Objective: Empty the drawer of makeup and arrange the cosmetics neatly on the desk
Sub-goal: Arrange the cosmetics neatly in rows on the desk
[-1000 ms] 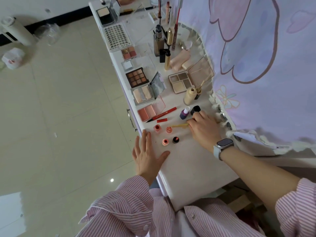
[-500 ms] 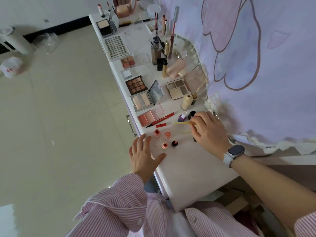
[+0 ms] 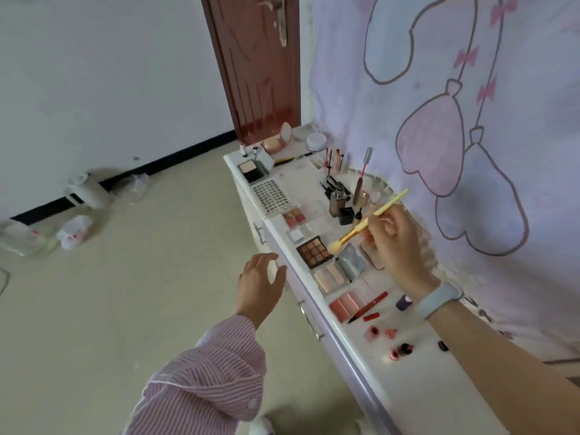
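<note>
The desk (image 3: pixel 417 390) now carries most cosmetics, the open left hand (image 3: pixel 260 285) has lifted off its edge, and the right hand (image 3: pixel 392 243) has raised the yellow brush (image 3: pixel 365 222), gripped, above the palettes (image 3: pixel 314 254), likely for placement farther back.

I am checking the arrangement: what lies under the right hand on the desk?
The right hand holds a yellow brush above the desk. Beneath it, a corner of a pale palette shows; the rest is covered.
</note>
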Tool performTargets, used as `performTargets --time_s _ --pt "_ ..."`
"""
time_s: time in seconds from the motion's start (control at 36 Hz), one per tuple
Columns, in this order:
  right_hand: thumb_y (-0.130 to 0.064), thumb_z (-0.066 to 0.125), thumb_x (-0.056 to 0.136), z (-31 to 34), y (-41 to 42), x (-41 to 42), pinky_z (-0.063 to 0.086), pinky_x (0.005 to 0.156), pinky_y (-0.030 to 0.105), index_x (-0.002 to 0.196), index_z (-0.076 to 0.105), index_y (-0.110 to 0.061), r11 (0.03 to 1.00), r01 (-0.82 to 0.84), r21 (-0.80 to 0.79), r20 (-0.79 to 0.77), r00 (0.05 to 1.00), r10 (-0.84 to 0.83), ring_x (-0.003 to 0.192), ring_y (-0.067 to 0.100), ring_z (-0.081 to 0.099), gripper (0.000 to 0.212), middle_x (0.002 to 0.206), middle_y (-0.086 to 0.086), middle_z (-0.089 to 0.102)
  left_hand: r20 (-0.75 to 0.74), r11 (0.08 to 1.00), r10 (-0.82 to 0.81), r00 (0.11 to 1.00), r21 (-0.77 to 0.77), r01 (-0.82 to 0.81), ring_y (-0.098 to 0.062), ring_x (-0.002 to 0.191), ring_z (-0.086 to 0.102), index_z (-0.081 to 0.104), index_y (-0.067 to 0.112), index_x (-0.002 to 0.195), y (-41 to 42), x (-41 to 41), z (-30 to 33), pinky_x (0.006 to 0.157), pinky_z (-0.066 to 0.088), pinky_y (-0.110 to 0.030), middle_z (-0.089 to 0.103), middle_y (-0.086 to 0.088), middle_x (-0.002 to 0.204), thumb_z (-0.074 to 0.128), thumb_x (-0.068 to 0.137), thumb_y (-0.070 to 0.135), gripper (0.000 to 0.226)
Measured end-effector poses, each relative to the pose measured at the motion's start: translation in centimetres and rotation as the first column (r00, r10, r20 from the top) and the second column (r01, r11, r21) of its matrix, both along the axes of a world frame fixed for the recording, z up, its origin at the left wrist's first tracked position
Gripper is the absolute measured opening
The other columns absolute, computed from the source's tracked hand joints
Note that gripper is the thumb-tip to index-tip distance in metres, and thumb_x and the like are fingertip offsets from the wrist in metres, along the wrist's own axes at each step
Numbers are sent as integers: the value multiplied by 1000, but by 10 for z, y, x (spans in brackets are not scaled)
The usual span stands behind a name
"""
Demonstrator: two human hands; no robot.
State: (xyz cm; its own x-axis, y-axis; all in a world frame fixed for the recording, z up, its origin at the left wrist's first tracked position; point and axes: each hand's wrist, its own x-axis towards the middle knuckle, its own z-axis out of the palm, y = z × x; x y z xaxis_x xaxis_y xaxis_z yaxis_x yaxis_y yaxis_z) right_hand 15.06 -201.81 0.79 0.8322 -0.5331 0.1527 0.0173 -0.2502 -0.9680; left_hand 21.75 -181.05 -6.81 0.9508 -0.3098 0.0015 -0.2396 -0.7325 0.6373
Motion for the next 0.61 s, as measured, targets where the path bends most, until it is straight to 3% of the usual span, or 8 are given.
performTargets --time_s 0.17,0.31,0.47,0.61 --pt "-5 49 92 20 55 51 41 49 15 88 51 -1 989 108 103 21 994 -110 54 13 46 6 70 15 48 99 999 -29 995 -37 32 -27 110 54 59 8 118 41 74 40 96 39 -37 61 -8 118 60 89 20 32" --pt "5 46 85 35 88 94 32 41 20 81 54 -11 954 135 267 2 990 -140 40 10 37 19 50 3 48 92 999 -30 995 -34 33 -24 115 51 55 11 123 75 114 54 100 37 -37 57 -6 123 56 91 23 35" --pt "1 45 89 38 97 146 42 44 22 88 60 -10 914 170 369 -16 984 -177 57 19 55 19 71 11 61 90 999 -33 995 -14 34 -23 118 49 53 12 126 96 159 47 100 36 -35 55 -5 127 55 91 25 37" --pt "-4 41 90 25 79 192 44 42 18 93 62 -10 919 256 301 -81 967 -243 59 16 55 22 75 8 63 41 998 -66 997 20 66 -21 120 47 49 15 129 92 198 32 101 36 -37 52 -3 129 52 93 28 39"
